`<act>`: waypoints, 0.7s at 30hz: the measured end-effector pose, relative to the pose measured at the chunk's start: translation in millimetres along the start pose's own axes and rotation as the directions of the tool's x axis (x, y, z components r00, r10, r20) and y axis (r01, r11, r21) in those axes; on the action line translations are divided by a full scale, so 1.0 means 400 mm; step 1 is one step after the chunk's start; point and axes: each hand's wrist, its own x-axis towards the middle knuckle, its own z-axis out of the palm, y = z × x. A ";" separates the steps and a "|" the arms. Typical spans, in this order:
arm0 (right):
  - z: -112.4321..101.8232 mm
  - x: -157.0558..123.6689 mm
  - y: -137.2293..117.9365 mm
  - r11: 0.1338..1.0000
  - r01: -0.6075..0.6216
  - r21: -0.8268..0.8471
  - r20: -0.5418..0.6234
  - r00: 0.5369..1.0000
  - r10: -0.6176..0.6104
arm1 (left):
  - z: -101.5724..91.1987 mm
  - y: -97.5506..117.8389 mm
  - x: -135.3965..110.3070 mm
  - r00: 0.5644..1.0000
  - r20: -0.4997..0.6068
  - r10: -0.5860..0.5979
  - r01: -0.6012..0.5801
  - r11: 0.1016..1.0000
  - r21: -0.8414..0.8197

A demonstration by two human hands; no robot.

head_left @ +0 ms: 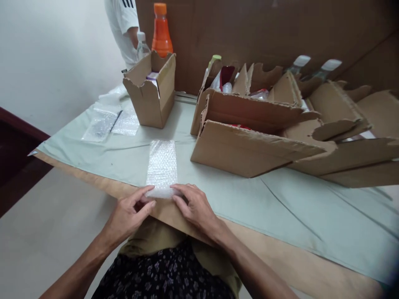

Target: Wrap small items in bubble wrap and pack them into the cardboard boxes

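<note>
While both forearms reach in from below, the left hand [132, 207] and right hand [196, 207] close thumb and forefinger lightly on the near corners of a bubble-wrap piece [162, 166]; it lies on the green cloth [246, 203], its near edge at the table's rim; the step in hand seems to be working that edge, and the next move likely calls for an even pinch at both corners; beyond stand cardboard boxes [230, 151] on the right, a single box [149, 104] and, farther, an orange bottle [161, 35].
</note>
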 end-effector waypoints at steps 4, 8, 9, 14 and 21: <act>0.002 0.018 0.010 0.989 -0.122 0.080 -0.006 0.992 0.123 | -0.012 0.000 0.008 0.997 -0.046 0.065 -0.060 0.992 0.115; 0.007 0.035 0.019 0.977 -0.198 0.083 -0.017 0.980 0.200 | -0.015 0.005 0.031 0.999 -0.034 0.009 -0.003 0.985 0.171; 0.009 0.036 0.021 0.979 -0.190 0.068 -0.048 0.980 0.194 | -0.016 0.006 0.036 1.000 -0.023 -0.004 0.009 0.981 0.196; 0.001 -0.008 0.011 0.973 0.042 -0.225 -0.329 0.937 -0.116 | -0.021 0.006 0.049 0.998 0.031 -0.054 0.044 0.963 0.265; 0.006 -0.007 -0.019 0.830 0.374 -0.414 0.070 0.922 -0.381 | -0.027 0.007 0.055 0.996 0.080 -0.025 -0.004 0.939 0.343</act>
